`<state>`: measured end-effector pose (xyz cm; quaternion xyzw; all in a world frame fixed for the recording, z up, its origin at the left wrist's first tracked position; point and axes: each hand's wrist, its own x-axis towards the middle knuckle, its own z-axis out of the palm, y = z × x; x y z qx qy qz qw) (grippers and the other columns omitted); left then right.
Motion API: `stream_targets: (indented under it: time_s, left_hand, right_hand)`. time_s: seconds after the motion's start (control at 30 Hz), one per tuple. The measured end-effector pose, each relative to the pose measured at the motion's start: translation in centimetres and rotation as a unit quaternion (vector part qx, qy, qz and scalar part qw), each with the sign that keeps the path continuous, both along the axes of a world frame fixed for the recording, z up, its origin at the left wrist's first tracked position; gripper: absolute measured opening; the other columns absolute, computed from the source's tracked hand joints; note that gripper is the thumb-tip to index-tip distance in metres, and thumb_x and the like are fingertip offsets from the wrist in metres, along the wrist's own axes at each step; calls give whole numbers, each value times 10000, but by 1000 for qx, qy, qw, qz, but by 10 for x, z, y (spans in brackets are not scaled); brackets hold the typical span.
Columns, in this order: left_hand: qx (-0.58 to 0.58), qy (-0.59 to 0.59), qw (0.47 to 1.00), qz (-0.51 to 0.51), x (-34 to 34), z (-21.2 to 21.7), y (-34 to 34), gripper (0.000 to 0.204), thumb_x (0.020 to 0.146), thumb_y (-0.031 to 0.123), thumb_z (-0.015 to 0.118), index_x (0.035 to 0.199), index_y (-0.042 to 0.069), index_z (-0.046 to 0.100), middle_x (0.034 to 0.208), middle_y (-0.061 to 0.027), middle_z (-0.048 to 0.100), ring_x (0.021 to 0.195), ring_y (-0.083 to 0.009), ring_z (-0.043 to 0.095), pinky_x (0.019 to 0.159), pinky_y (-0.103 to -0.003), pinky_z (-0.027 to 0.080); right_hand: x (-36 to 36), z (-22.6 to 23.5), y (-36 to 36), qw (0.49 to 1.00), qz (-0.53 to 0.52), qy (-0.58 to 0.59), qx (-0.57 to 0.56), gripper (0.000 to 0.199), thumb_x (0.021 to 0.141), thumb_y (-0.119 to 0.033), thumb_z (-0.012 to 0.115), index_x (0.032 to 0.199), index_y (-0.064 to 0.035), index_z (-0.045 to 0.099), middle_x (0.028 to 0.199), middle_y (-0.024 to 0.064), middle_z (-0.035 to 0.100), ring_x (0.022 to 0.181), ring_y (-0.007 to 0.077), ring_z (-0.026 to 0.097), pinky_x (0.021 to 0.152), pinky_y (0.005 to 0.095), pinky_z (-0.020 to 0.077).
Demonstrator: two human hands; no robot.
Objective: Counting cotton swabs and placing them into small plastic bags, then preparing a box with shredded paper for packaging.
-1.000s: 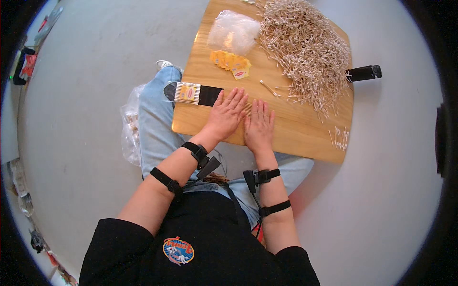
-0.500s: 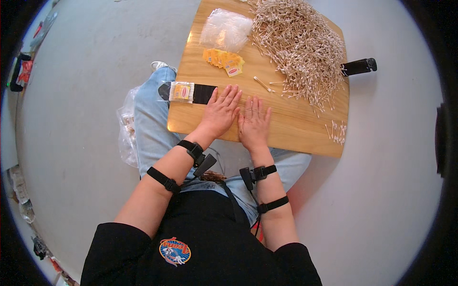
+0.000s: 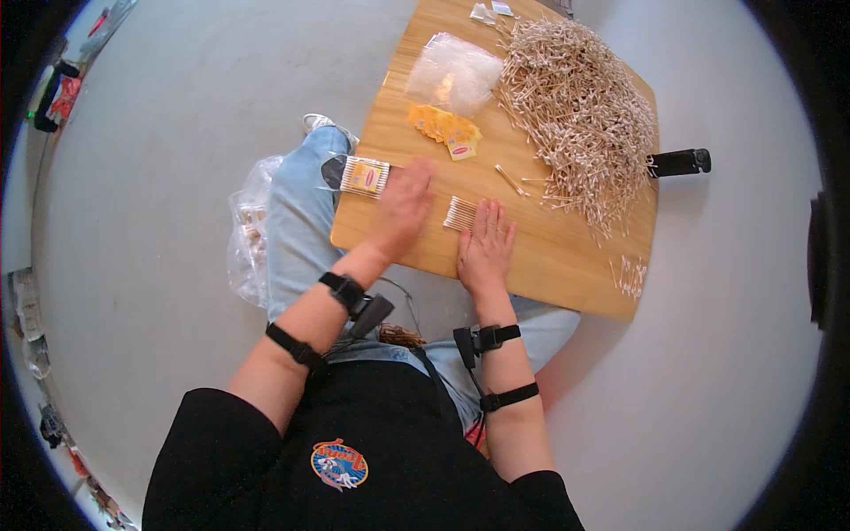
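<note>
Overhead view of a seated person working at a low wooden board point(image 3: 549, 257) laid across the lap. The right hand point(image 3: 485, 248) lies flat and open, palm down, fingers spread on the board; it grips nothing, and its fingertips touch a small aligned row of cotton swabs point(image 3: 459, 213) lying side by side just ahead of it. The left hand point(image 3: 404, 205) is blurred, held low over the board with fingers extended; whether it grips anything cannot be told. Just to its left, at the board's left edge, lies a filled flat packet of cotton swabs point(image 3: 364, 175) with a yellow-and-red label, part of it overhanging the edge.

Farther up the board: a stack of small yellow labels point(image 3: 445, 130), and beyond it a crumpled heap of clear plastic bags point(image 3: 453, 73). The right upper part of the board carries a large loose pile of cotton swabs point(image 3: 577, 111), with a few strays point(image 3: 511, 179) between pile and hands and a small cluster point(image 3: 630, 275) near the right edge. A black cylindrical handle point(image 3: 680, 162) projects past the right edge. On the grey floor to the person's left lies a clear plastic bag point(image 3: 248, 232) with contents too small to identify. Both forearms wear black straps.
</note>
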<state>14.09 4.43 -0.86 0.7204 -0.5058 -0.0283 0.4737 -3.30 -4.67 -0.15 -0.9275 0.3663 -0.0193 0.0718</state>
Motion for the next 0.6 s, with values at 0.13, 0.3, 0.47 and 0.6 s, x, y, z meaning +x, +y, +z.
stream_targets:
  time_s: [0.13, 0.3, 0.47, 0.6]
  left_hand:
    - [70, -99, 975, 188, 81, -18, 40, 468, 991, 206, 491, 1414, 10, 446, 1492, -180, 419, 1399, -335, 369, 1140, -493, 276]
    - [205, -80, 960, 174, 106, -26, 43, 492, 1030, 292, 400, 1449, 36, 416, 1515, -159, 399, 1428, -318, 330, 1152, -509, 248]
    - [229, 10, 963, 139, 110, -35, 46, 505, 1049, 326, 329, 1475, 61, 389, 1532, -141, 380, 1441, -311, 309, 1160, -516, 229]
    - [228, 40, 967, 109, 112, -36, 45, 513, 1054, 327, 293, 1486, 60, 368, 1538, -144, 369, 1443, -317, 302, 1163, -518, 221]
  right_hand:
    - [13, 3, 7, 1000, 15, 12, -3, 641, 982, -306, 456, 1512, -4, 262, 1581, 182, 262, 1478, 325, 206, 1184, 554, 104]
    - [46, -3, 14, 999, 34, 21, -10, 649, 995, -354, 413, 1524, -16, 248, 1594, 167, 242, 1495, 305, 165, 1190, 543, 96]
    - [71, -1, 21, 999, 47, 26, -10, 644, 997, -352, 413, 1526, -25, 248, 1593, 163, 247, 1491, 300, 182, 1193, 539, 95]
    - [86, 2, 25, 998, 65, 27, -2, 639, 991, -356, 427, 1522, -36, 273, 1590, 160, 258, 1491, 292, 190, 1194, 538, 92]
